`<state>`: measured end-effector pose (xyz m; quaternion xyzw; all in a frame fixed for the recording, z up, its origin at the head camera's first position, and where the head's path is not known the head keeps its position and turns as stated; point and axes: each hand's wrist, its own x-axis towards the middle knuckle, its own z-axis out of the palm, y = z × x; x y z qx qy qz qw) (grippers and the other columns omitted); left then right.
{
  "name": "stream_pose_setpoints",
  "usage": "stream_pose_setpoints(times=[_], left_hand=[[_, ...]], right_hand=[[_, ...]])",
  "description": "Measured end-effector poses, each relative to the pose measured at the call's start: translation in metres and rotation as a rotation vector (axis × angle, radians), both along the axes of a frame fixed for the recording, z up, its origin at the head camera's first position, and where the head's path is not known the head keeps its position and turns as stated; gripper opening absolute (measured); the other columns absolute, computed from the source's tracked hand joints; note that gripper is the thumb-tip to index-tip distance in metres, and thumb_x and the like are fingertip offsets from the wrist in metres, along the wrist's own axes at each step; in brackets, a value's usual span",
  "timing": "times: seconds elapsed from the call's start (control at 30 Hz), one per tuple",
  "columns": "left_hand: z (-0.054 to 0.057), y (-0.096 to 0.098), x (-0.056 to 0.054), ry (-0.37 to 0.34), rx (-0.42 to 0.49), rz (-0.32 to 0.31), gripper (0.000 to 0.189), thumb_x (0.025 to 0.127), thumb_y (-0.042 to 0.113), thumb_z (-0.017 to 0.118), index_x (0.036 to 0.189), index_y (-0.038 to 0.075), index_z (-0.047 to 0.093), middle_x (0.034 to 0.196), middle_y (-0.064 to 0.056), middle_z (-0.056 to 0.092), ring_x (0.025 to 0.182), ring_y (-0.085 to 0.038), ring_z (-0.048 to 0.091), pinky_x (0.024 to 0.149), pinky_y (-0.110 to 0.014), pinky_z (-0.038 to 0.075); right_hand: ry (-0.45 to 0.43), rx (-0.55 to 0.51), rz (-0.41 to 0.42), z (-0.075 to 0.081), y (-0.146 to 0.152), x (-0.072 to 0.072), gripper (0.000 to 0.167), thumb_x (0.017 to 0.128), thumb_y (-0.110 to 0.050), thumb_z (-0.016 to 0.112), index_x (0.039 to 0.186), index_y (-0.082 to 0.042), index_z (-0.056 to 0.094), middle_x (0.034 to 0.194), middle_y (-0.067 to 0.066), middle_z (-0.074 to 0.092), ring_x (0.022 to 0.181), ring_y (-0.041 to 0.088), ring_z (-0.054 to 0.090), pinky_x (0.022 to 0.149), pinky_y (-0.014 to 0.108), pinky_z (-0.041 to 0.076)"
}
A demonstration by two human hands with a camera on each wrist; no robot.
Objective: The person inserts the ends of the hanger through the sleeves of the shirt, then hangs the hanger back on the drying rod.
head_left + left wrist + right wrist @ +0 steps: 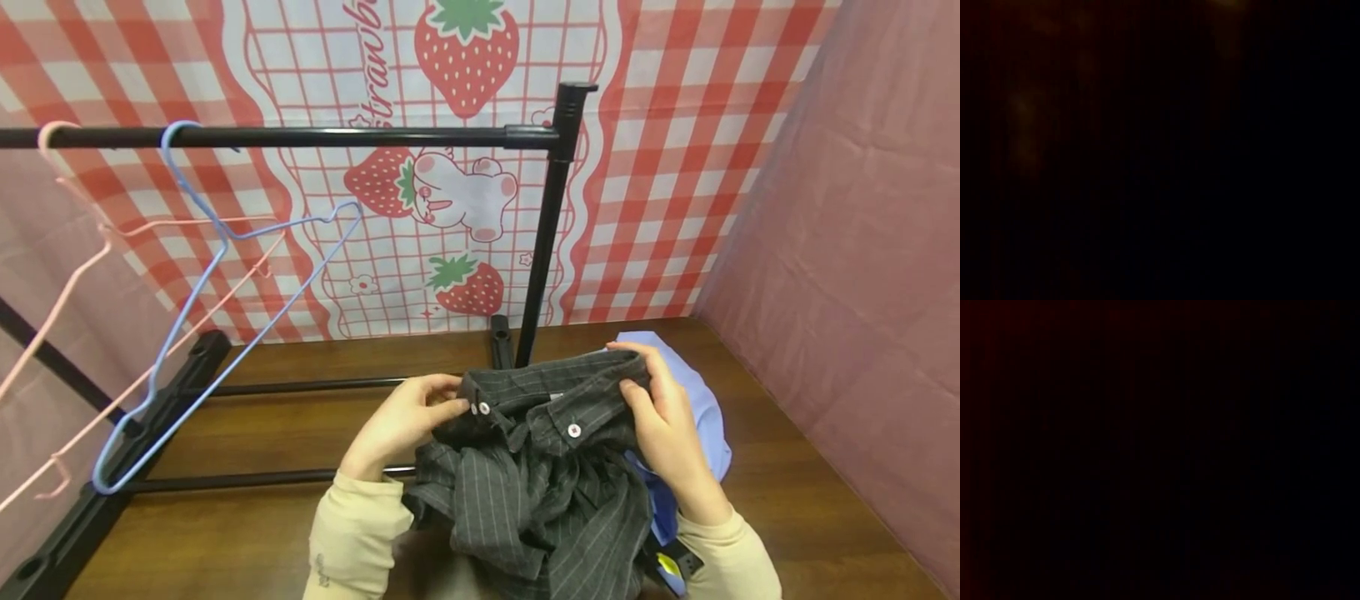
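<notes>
A dark grey pinstriped shirt (517,492) with white buttons hangs bunched between both hands in the head view, its collar spread at the top. My left hand (405,417) pinches the collar's left end, thumb in front beside a button. At the other end my right hand (663,417) grips the collar, with the thumb on the near side and the fingers partly hidden behind the cloth. Both wrist views are almost black and show nothing of the hands.
To the left a blue hanger (191,317) and a pink hanger (71,287) hang from the black rail (360,137) of a rack. Its upright (546,250) stands behind the shirt. Light blue cloth (705,408) lies on the wooden table (810,517) beside my right hand.
</notes>
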<state>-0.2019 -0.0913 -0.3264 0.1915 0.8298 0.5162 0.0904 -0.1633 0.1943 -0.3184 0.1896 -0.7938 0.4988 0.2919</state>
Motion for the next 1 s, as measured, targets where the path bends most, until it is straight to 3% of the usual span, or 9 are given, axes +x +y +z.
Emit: stream_pose_setpoints(times=[0.13,0.27,0.37,0.47,0.53,0.63,0.77,0.9,1.0], left_hand=[[-0.008,-0.001,-0.005,0.123,-0.141,-0.038,0.028,0.083,0.023,0.065,0.107,0.008,0.065,0.097,-0.003,0.061,0.084,-0.014,0.052,0.073,-0.030,0.044],[-0.014,0.001,-0.008,0.060,-0.040,-0.094,0.019,0.080,0.016,0.068,0.095,0.006,0.062,0.103,-0.006,0.060,0.091,-0.015,0.055,0.078,-0.032,0.046],[-0.014,0.004,-0.007,0.032,0.057,-0.116,0.018,0.079,0.014,0.069,0.082,0.004,0.053,0.089,-0.004,0.057,0.078,-0.012,0.054,0.068,-0.026,0.045],[-0.011,0.006,-0.005,0.088,0.059,-0.130,0.026,0.078,0.012,0.069,0.075,0.005,0.044,0.076,0.000,0.047,0.068,-0.010,0.045,0.060,-0.021,0.037],[-0.010,0.007,-0.004,0.091,0.065,-0.152,0.027,0.077,0.008,0.069,0.078,0.005,0.042,0.075,0.000,0.043,0.067,-0.010,0.044,0.057,-0.021,0.035],[-0.010,0.009,-0.003,0.108,0.071,-0.164,0.034,0.074,0.004,0.070,0.091,0.004,0.041,0.081,-0.002,0.048,0.076,-0.011,0.049,0.067,-0.021,0.039],[-0.010,0.008,-0.003,0.113,0.076,-0.221,0.067,0.071,0.004,0.073,0.125,0.005,0.033,0.097,-0.009,0.057,0.089,-0.014,0.054,0.083,-0.024,0.041],[-0.007,0.001,-0.002,0.050,0.028,-0.314,0.086,0.070,0.014,0.078,0.139,0.013,0.026,0.114,-0.007,0.056,0.102,-0.014,0.053,0.090,-0.027,0.041],[-0.007,-0.006,-0.001,-0.006,0.045,-0.375,0.078,0.074,0.020,0.075,0.138,0.014,0.031,0.121,-0.005,0.054,0.107,-0.015,0.052,0.091,-0.028,0.042]], right_hand=[[0.029,-0.019,0.046,-0.001,0.000,-0.001,0.038,0.087,0.008,0.041,0.121,-0.004,0.051,0.111,-0.012,0.058,0.095,0.000,0.056,0.082,0.013,0.039],[0.038,-0.026,0.051,-0.002,-0.001,-0.002,0.036,0.087,0.008,0.041,0.119,-0.003,0.051,0.112,-0.014,0.057,0.099,0.001,0.055,0.084,0.013,0.039],[0.044,-0.002,0.032,-0.003,-0.002,-0.001,0.035,0.087,0.008,0.043,0.119,-0.004,0.052,0.111,-0.015,0.056,0.100,0.000,0.053,0.085,0.012,0.038],[0.064,0.032,0.008,-0.003,-0.002,-0.001,0.035,0.086,0.008,0.046,0.119,-0.005,0.052,0.111,-0.016,0.055,0.102,-0.002,0.052,0.086,0.011,0.036],[0.084,0.050,-0.001,-0.003,-0.002,0.000,0.035,0.086,0.008,0.048,0.119,-0.005,0.052,0.111,-0.015,0.055,0.103,-0.002,0.051,0.087,0.011,0.035],[0.105,0.066,-0.014,-0.003,-0.004,0.000,0.034,0.086,0.007,0.051,0.118,-0.005,0.053,0.111,-0.011,0.056,0.104,-0.002,0.050,0.088,0.011,0.035],[0.126,0.065,-0.024,-0.004,-0.006,-0.001,0.034,0.085,0.007,0.053,0.117,-0.004,0.054,0.109,-0.003,0.058,0.103,-0.002,0.050,0.088,0.011,0.036],[0.144,0.062,-0.024,-0.004,-0.007,-0.002,0.033,0.085,0.007,0.053,0.116,-0.003,0.054,0.109,-0.002,0.058,0.104,-0.002,0.050,0.088,0.012,0.036],[0.147,0.050,-0.017,-0.004,-0.006,-0.002,0.033,0.085,0.008,0.052,0.116,-0.002,0.053,0.110,-0.011,0.056,0.104,-0.002,0.050,0.088,0.011,0.036]])
